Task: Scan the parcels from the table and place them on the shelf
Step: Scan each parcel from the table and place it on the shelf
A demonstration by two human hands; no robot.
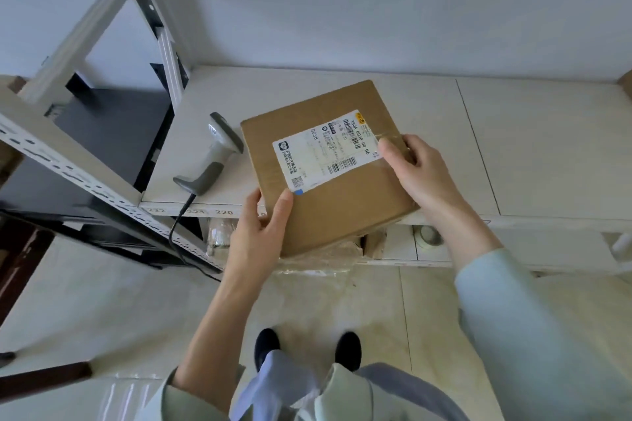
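A brown cardboard parcel (pixel 328 181) is held in both hands over the near edge of a pale shelf (pixel 513 147), its far part above the shelf board and its near corner hanging out past the edge; whether it rests on the board cannot be told. The left hand (pixel 263 236) grips the near left corner, thumb on the top face beside the white shipping label (pixel 325 150), fingers curled under; the right hand (pixel 420 171) grips the right edge, thumb lying on the taped top near the label's right end. A grey handheld scanner (pixel 212 154) lies on the shelf just left of the parcel, its black cable (pixel 176 232) dropping over the near edge. A roll of tape (pixel 429 236) sits on the lower level to the right; dark shoes (pixel 266 347) stand on the tiled floor (pixel 102 301).
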